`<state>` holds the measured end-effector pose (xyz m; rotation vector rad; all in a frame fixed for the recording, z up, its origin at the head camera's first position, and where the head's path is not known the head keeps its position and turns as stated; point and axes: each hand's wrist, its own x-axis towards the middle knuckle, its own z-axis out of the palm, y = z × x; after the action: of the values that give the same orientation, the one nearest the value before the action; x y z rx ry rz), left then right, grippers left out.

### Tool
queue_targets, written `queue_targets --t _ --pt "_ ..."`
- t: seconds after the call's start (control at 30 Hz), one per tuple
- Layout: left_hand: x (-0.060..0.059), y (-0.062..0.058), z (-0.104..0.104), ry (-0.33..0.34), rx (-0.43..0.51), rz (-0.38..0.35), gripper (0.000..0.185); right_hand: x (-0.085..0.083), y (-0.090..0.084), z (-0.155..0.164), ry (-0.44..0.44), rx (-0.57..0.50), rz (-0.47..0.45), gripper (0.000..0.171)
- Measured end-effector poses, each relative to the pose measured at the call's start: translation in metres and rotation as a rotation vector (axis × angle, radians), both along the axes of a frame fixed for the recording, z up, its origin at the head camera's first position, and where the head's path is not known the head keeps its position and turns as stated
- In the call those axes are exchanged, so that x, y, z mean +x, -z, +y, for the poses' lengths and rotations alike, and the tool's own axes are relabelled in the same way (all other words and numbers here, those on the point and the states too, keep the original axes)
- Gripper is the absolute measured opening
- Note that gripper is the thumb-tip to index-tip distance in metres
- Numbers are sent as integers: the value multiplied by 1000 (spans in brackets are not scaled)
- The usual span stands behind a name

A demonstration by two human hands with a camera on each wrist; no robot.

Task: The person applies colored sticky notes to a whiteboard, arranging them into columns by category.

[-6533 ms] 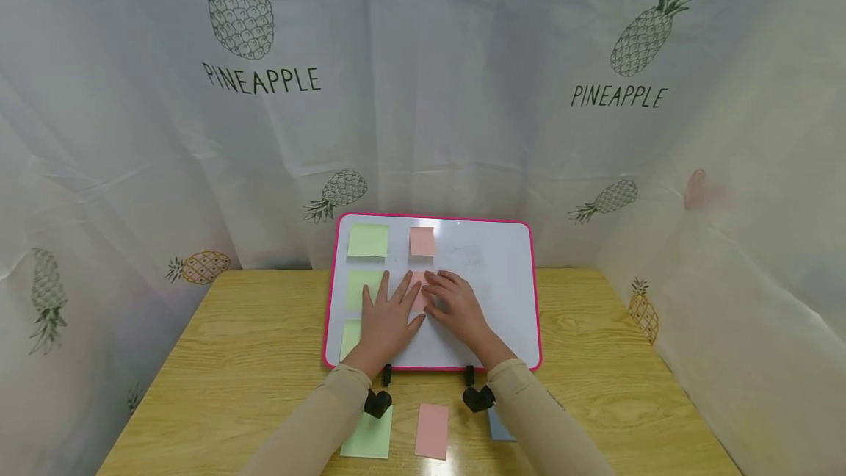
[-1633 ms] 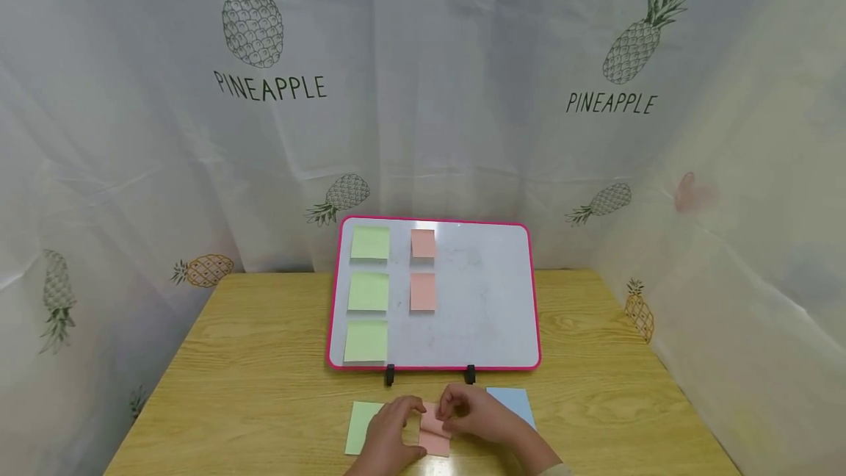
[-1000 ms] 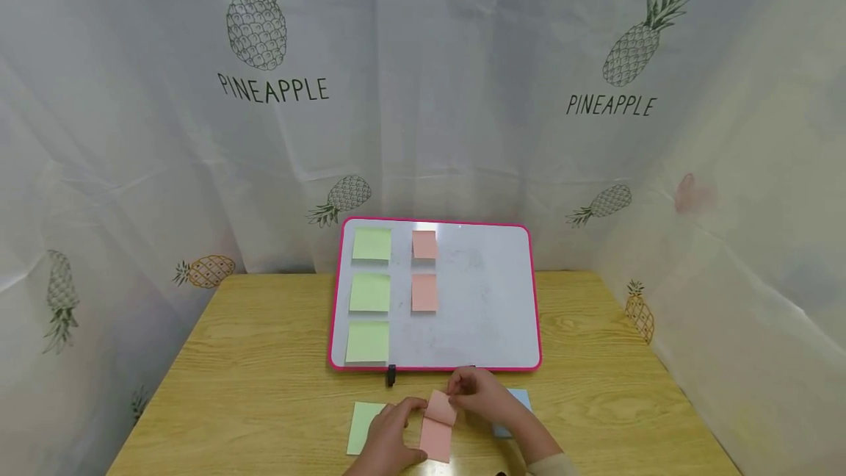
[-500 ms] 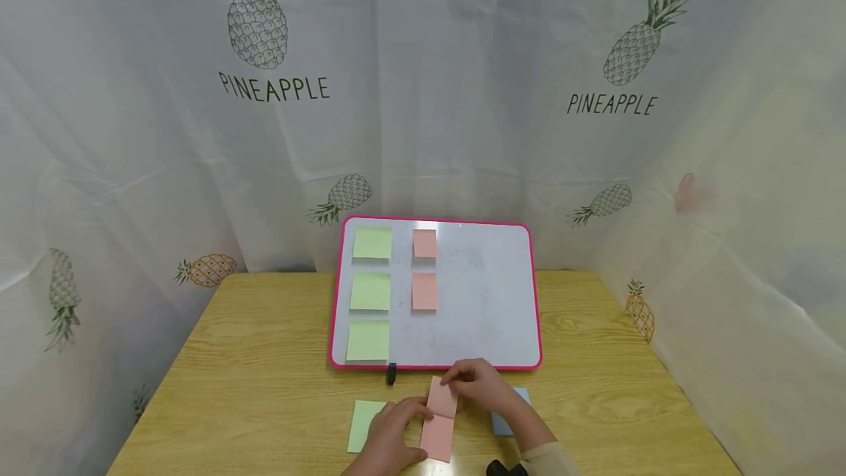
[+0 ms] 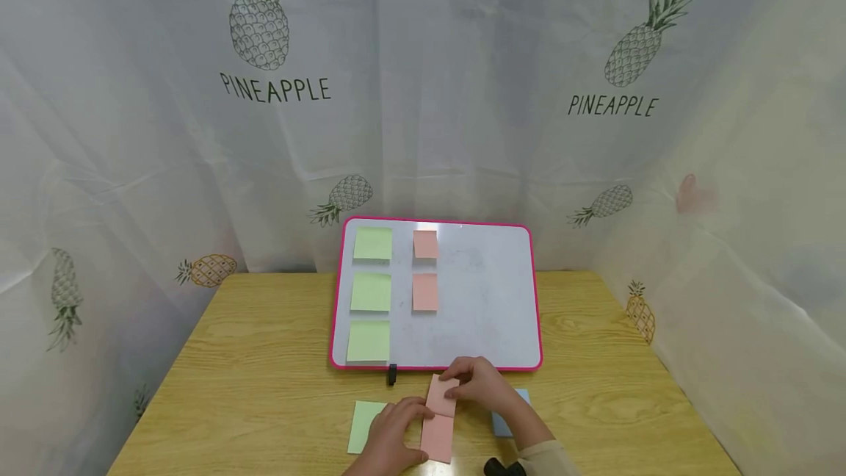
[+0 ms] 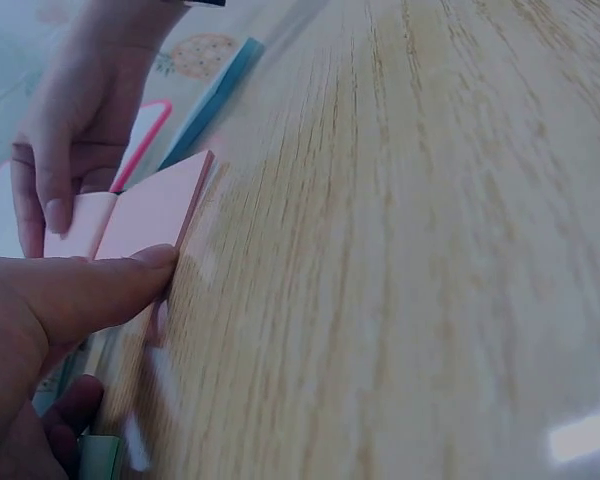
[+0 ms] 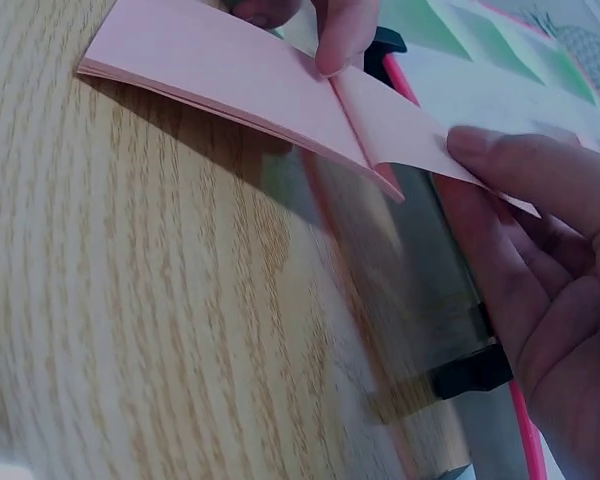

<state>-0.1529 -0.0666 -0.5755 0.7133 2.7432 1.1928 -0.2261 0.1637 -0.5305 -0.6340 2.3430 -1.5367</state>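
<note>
On the near tabletop (image 5: 264, 358), right hand (image 5: 479, 388) pinches the top pink sheet (image 5: 441, 394); left hand (image 5: 390, 428) presses the pink pad (image 5: 438, 438) with straight fingers. Whiteboard (image 5: 489, 300) carries three green, two pink notes; the third pink is not yet placed.

The left hand (image 5: 391, 428) lies low and palm-down, fingers held together, its thumb (image 6: 100, 285) stretched flat and pressing down. The right hand (image 5: 477, 382) sits just beyond it, fingers curled, thumb and forefinger (image 6: 48, 190) pinched together; a beige sleeve (image 5: 548, 458) covers its wrist.
</note>
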Motion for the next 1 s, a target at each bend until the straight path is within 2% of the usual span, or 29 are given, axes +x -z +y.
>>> queue_targets --t 0.3,0.5,0.77,1.0 --pt "-1 4 2 -9 -6 38 54 0 2 0 88 47 57 18" --pt "-1 5 1 -9 -2 7 54 -1 0 0 124 42 70 18" --pt "-1 5 1 -10 5 33 55 -5 -2 2 167 25 76 18" --pt "-1 5 1 -12 -2 27 53 -9 -10 5 234 -10 37 21"
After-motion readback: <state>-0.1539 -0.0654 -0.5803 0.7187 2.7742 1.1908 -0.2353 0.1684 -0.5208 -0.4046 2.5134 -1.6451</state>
